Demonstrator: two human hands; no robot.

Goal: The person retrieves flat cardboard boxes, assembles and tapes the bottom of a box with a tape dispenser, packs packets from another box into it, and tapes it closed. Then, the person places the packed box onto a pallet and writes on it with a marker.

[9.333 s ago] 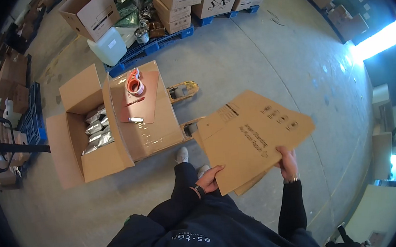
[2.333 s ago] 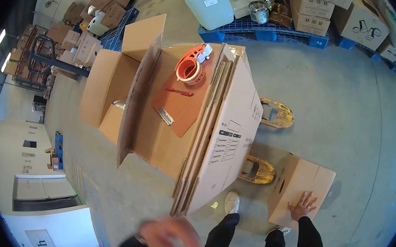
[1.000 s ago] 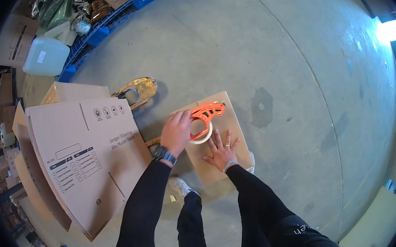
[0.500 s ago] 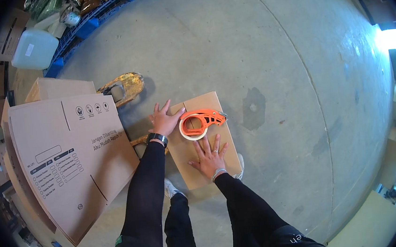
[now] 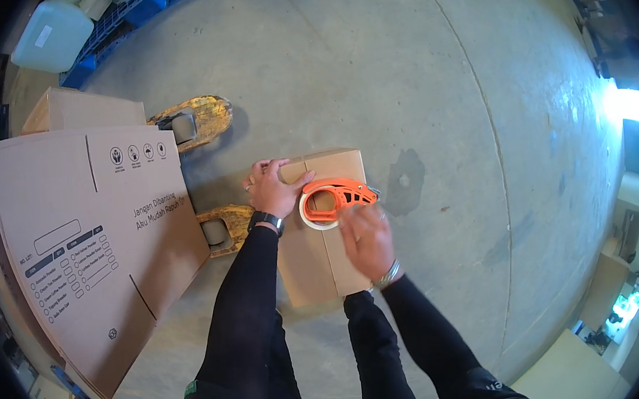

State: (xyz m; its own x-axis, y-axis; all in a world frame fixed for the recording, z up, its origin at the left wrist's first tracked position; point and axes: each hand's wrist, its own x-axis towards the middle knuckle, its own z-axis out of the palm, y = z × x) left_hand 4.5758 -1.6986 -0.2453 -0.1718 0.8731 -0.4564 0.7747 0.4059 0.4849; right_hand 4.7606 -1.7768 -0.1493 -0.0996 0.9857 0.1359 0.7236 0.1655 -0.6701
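A closed cardboard box (image 5: 306,265) stands on the floor in front of my legs, a seam running along its top. Lying on that top is an orange tape dispenser (image 5: 345,187) with a roll of tape (image 5: 312,217) in it. My left hand (image 5: 274,190) grips the box's far left corner, fingers bent over the edge and thumb on top, close to the tape roll. Just at the near side of the dispenser is my right hand (image 5: 369,242), raised with its fingers curled in. Motion blurs those fingers, and whether they touch the dispenser is unclear.
Flat printed cartons (image 5: 121,232) are stacked at the left, over yellow pallet-jack forks (image 5: 210,122). Behind them are another carton (image 5: 87,109), a pale jerrycan (image 5: 53,36) and a blue pallet (image 5: 118,31). Concrete floor (image 5: 431,83) extends to the right.
My right hand has lifted off the box top, moved right and curled its fingers. My left hand's spread fingers have closed over the box's corner. The view has shifted slightly.
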